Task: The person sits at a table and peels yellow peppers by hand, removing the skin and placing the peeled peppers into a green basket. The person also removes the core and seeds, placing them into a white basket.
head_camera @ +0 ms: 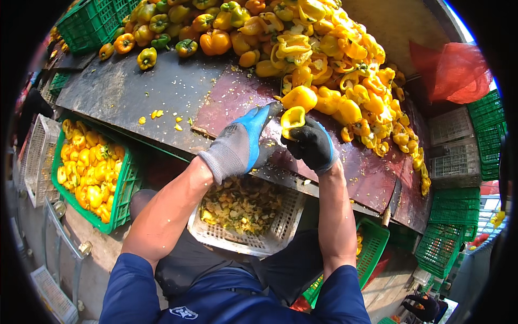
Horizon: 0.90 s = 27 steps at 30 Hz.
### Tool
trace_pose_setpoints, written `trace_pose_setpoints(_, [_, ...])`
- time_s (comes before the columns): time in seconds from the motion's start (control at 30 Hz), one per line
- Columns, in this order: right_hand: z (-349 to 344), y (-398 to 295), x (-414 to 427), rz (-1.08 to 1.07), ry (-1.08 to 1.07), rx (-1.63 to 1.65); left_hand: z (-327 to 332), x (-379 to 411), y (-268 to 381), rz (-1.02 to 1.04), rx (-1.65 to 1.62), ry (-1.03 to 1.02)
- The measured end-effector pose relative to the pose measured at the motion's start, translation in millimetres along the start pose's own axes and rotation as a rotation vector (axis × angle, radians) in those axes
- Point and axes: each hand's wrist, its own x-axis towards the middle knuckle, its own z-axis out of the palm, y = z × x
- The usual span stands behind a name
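My right hand (309,141), in a black and blue work glove, grips a hollowed yellow bell pepper piece (293,117) with its cut opening facing up toward me. To its left is my left hand (247,139), in a grey and blue glove with dark fingertips. Its fingers and thumb are apart, and I see nothing held between them. Just beyond both hands, a whole-looking yellow pepper (300,98) lies at the edge of a large heap of cut yellow peppers (340,69). Both hands are above the reddish board of the worktable (230,97).
Uncut yellow, orange and green peppers (216,42) lie at the back left. Below the table edge, a white crate (251,245) holds cores and scraps. A green crate (109,227) at left holds cut peppers. Stacked green crates (453,210) stand at right, below a red mesh bag (457,73).
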Motion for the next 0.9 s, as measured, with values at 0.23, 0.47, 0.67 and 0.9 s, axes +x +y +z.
trace_pose_setpoints(0.23, [56.7,14.3,-9.3,-0.62,-0.194,-0.36,24.9,5.8,-5.2,0.137,-0.691,0.161])
trace_pose_setpoints(0.47, [67.7,-41.5,-35.4,-0.263,0.046,-0.379,23.0,-0.8,-7.3,-0.216,-0.965,0.263])
trace_pose_setpoints(0.67, [69.1,-17.4,-40.6,-0.671,0.187,-0.622,37.8,-7.1,-34.9,0.075,-0.509,0.257])
trace_pose_setpoints(0.9, [80.2,1.6,-47.1,-0.664,0.098,-0.696,50.2,-28.1,-31.8,0.196,-0.329,0.231])
